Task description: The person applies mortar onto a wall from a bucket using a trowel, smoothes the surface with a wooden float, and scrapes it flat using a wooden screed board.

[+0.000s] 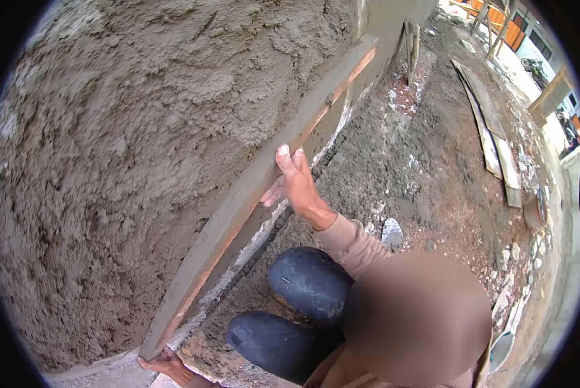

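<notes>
A long wooden straightedge [228, 223], smeared with grey mortar and showing bare wood on its lower edge, lies slantwise against the wall. My right hand [298, 180] grips it near the middle, thumb on the mortared face and fingers at the lower edge. At the near end, my left hand [166, 363] is closed around the board's tip, partly hidden by it. Rough wet mortar [141, 142] covers the wall above the board. A smoother mortar band [400, 22] shows beyond its far end.
My dark rubber boots [309, 284] stand close to the wall's foot. A grey metal blade [391, 231] lies by my right sleeve. Planks [487, 123], a bucket [534, 210] and rubble sit on the right. Wooden stakes [411, 52] lean against the wall farther along.
</notes>
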`<action>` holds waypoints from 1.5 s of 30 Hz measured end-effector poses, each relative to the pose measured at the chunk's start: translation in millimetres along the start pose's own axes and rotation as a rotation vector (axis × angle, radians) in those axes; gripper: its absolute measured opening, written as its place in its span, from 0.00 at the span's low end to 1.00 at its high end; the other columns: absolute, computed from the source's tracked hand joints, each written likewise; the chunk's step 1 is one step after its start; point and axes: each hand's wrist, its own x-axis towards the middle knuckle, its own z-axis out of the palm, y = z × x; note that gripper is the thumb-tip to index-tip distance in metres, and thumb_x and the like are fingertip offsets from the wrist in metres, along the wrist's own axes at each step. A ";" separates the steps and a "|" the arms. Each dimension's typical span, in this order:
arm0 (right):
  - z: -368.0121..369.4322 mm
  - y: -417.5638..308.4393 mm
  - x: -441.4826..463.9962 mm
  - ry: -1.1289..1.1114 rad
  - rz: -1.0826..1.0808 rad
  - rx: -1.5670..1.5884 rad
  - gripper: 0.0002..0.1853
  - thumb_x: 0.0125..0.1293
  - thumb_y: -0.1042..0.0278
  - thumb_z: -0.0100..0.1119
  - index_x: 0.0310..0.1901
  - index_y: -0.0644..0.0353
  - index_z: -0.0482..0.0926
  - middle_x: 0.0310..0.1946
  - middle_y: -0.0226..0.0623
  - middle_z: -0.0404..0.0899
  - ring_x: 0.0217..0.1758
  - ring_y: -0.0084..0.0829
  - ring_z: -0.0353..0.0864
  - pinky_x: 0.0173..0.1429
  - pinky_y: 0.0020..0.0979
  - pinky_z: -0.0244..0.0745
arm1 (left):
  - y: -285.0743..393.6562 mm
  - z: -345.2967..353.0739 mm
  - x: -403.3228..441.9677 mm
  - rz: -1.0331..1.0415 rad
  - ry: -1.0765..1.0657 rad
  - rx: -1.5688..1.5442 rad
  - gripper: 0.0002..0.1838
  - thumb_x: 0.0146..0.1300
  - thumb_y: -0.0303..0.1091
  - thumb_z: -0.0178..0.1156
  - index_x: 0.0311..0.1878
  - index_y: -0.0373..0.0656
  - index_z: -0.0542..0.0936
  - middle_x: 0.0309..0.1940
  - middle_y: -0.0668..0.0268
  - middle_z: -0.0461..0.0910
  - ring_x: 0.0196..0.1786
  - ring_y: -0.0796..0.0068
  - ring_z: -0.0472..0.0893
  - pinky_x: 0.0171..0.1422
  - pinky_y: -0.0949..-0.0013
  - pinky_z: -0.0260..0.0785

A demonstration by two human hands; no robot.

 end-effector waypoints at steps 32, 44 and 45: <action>24.7 -12.6 -0.1 0.048 -0.116 -0.032 0.25 0.75 0.43 0.45 0.51 0.58 0.55 0.34 0.52 0.74 0.18 0.38 0.79 0.14 0.31 0.77 | -15.8 2.7 9.3 -0.099 0.172 0.034 0.39 0.61 0.63 0.50 0.69 0.45 0.66 0.67 0.62 0.70 0.67 0.62 0.70 0.67 0.58 0.62; -9.7 -40.1 26.7 -0.022 -0.082 -0.016 0.17 0.77 0.55 0.41 0.51 0.61 0.56 0.33 0.47 0.74 0.20 0.45 0.81 0.24 0.42 0.81 | -28.1 17.6 -0.5 -0.128 0.133 -0.179 0.32 0.68 0.45 0.51 0.70 0.38 0.61 0.58 0.52 0.75 0.55 0.50 0.77 0.59 0.42 0.69; -16.3 -48.4 31.4 -0.036 -0.090 -0.001 0.17 0.77 0.56 0.40 0.54 0.61 0.58 0.37 0.47 0.75 0.26 0.44 0.82 0.31 0.42 0.83 | -32.2 18.8 -0.2 -0.140 0.130 -0.196 0.31 0.69 0.43 0.51 0.70 0.37 0.60 0.57 0.51 0.76 0.54 0.49 0.78 0.58 0.40 0.70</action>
